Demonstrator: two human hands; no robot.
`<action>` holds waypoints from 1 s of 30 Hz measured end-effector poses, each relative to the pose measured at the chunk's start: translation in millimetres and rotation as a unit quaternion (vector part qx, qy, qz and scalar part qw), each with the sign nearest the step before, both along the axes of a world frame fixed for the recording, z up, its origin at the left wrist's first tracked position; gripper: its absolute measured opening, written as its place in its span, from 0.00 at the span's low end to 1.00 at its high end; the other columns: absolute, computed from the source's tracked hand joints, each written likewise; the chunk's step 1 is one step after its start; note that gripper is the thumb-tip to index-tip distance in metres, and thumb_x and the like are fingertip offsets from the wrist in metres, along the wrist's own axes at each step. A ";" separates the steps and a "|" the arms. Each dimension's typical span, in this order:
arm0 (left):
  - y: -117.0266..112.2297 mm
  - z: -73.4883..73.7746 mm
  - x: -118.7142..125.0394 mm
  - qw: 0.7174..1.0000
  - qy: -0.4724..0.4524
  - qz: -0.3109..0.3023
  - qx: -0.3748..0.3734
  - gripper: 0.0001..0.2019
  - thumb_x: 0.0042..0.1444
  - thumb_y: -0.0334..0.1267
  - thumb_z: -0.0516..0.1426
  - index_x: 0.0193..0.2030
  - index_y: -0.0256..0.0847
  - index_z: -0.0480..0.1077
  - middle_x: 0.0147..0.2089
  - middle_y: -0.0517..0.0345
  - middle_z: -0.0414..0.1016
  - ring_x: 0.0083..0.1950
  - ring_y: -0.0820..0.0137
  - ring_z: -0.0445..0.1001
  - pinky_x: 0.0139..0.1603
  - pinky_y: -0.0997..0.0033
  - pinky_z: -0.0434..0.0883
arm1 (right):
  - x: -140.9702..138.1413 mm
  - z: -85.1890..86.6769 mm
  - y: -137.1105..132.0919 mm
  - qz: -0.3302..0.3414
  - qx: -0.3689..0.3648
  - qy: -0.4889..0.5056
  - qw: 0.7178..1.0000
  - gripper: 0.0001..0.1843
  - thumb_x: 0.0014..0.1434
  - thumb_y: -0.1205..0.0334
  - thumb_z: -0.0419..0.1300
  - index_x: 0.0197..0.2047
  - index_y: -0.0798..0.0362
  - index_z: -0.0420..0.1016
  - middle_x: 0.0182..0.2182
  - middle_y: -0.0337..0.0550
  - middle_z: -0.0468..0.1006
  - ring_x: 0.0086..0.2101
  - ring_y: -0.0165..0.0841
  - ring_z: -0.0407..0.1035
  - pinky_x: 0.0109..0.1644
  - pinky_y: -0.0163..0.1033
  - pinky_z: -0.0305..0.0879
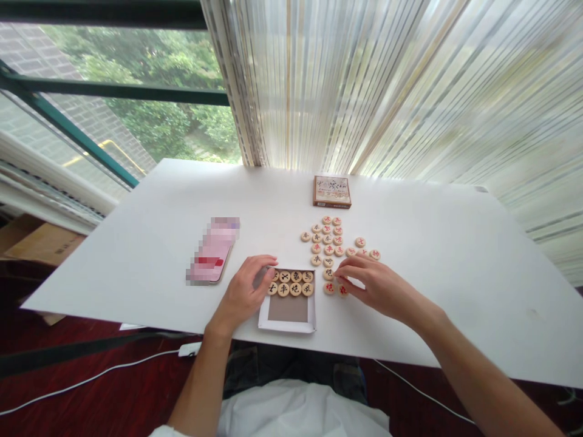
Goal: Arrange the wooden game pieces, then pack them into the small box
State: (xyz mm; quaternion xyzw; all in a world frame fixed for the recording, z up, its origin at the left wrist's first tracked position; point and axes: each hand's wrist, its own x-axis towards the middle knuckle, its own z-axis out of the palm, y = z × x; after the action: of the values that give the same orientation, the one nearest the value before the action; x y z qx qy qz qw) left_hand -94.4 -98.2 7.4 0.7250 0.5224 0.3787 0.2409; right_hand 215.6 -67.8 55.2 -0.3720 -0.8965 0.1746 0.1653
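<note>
A shallow white box tray [264, 317] lies near the table's front edge, with two rows of round wooden Chinese chess pieces [296, 289] at its far end. All of these show black characters. My left hand [246, 286] is at the tray's far left corner, thumb and curved fingers around it, partly covering the leftmost pieces. Right of the tray, my right hand [376, 285] has its fingertips drawn together at the right edge of a black-marked Chinese chess piece [328, 273]. Two red-marked pieces [330, 288] lie just below, one partly under the hand.
Several loose black and red pieces [327, 240] are spread beyond my right hand. Behind them stands a printed Chinese chess box [332, 192]. A pink phone [213, 252], blurred, lies on the left of the white table [136, 243]. Curtains [346, 85] hang along the far edge.
</note>
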 end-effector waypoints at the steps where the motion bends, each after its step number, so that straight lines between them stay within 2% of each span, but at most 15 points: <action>1: 0.0 -0.3 -0.3 1.000 -0.002 0.001 0.001 0.10 0.68 0.39 0.51 0.52 0.44 0.71 0.55 0.51 0.74 0.58 0.63 0.72 0.63 0.56 0.69 | 0.5 -0.2 0.5 -0.001 0.003 -0.007 1.000 0.08 0.67 0.64 0.58 0.44 0.48 0.79 0.40 0.47 0.80 0.43 0.39 0.75 0.48 0.46 0.74; 11: 0.4 -0.2 -0.5 1.000 -0.002 -0.004 0.006 0.11 0.68 0.39 0.51 0.50 0.43 0.73 0.54 0.50 0.75 0.57 0.62 0.72 0.62 0.54 0.70 | 22.9 -15.9 -11.5 -0.019 0.062 -0.026 0.998 0.13 0.67 0.67 0.57 0.51 0.47 0.80 0.49 0.46 0.81 0.48 0.41 0.76 0.53 0.51 0.75; 17: 0.0 -1.1 -1.0 1.000 -0.004 0.002 0.007 0.11 0.68 0.39 0.51 0.51 0.44 0.72 0.54 0.50 0.75 0.57 0.62 0.72 0.62 0.55 0.70 | 42.5 -24.5 -29.3 -0.048 0.071 -0.035 0.996 0.17 0.67 0.69 0.55 0.55 0.45 0.76 0.51 0.47 0.80 0.45 0.41 0.76 0.49 0.51 0.77; 23: -0.1 -1.2 -0.1 1.000 -0.004 0.007 0.003 0.12 0.69 0.39 0.50 0.51 0.43 0.72 0.54 0.51 0.75 0.58 0.62 0.72 0.63 0.56 0.69 | 52.7 -28.3 -51.2 -0.105 0.042 -0.007 0.994 0.11 0.67 0.63 0.57 0.50 0.46 0.75 0.51 0.47 0.78 0.47 0.42 0.75 0.50 0.50 0.76; 27: 0.1 -0.4 -0.4 1.000 -0.010 0.011 0.010 0.12 0.69 0.38 0.49 0.51 0.43 0.72 0.54 0.51 0.75 0.58 0.63 0.72 0.63 0.57 0.68 | 46.8 -32.4 -57.2 -0.135 0.022 0.045 0.990 0.04 0.66 0.60 0.59 0.44 0.48 0.75 0.48 0.48 0.79 0.47 0.41 0.76 0.51 0.48 0.76; 30: -0.2 1.9 -1.2 0.999 -0.030 0.017 0.017 0.12 0.70 0.38 0.49 0.50 0.42 0.72 0.55 0.51 0.75 0.59 0.63 0.71 0.64 0.58 0.68 | 39.6 -33.0 -59.3 -0.148 0.022 0.067 0.986 0.04 0.67 0.61 0.58 0.41 0.48 0.75 0.44 0.48 0.80 0.43 0.39 0.77 0.47 0.45 0.77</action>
State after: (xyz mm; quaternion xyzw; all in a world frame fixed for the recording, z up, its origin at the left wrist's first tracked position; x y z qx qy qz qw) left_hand -95.6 -98.4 9.3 0.7079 0.5210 0.4134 0.2378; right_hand 255.1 -127.1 22.1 -0.4843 -0.8220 0.1529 0.2576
